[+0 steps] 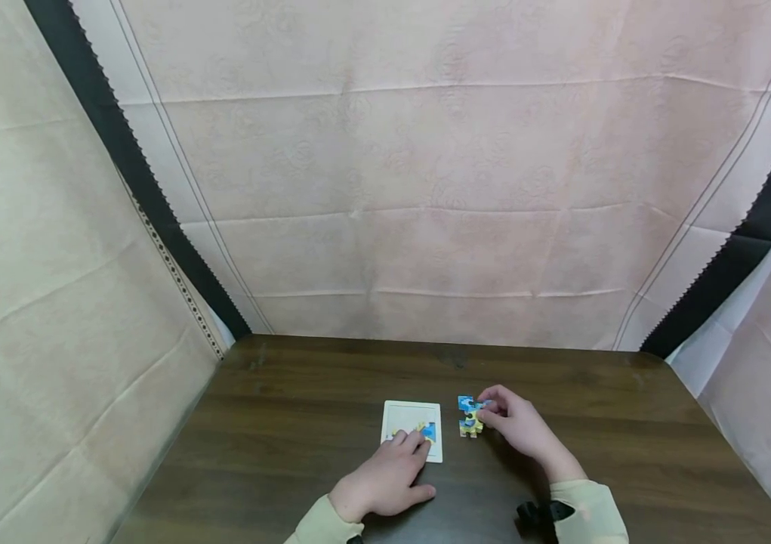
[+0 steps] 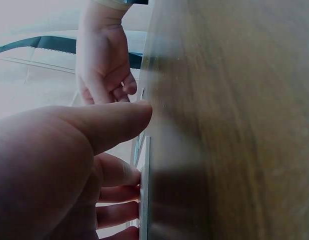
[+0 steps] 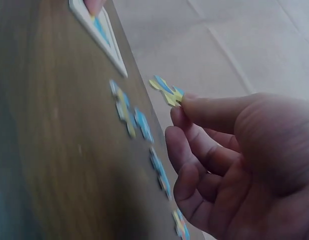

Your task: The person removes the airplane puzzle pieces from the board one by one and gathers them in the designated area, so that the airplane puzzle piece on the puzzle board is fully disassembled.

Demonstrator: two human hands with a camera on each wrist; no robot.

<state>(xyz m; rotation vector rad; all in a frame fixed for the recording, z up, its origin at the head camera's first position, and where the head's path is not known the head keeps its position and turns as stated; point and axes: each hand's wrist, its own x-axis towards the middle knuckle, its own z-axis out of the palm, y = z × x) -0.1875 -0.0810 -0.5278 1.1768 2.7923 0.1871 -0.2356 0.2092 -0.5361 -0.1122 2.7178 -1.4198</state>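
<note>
My left hand (image 1: 388, 477) lies over the lower part of a white puzzle tray (image 1: 395, 412), fingertips on it and thumb out to the side. A few blue and yellow pieces sit inside the tray, partly hidden by the fingers. To the right, my right hand (image 1: 519, 425) pinches a yellow and blue jigsaw piece (image 3: 166, 92) between thumb and index finger, raised off the table in the right wrist view. Below it are several loose jigsaw pieces (image 1: 470, 426), close to the tray's right side. The left wrist view shows the tray's edge (image 2: 146, 190) under the left fingers.
A dark brown wooden table (image 1: 276, 423) carries everything. Pale fabric (image 1: 426, 166) hangs behind it and at both sides, with black strips (image 1: 174, 242) down the corners. A black strap (image 1: 548, 511) is on the right wrist.
</note>
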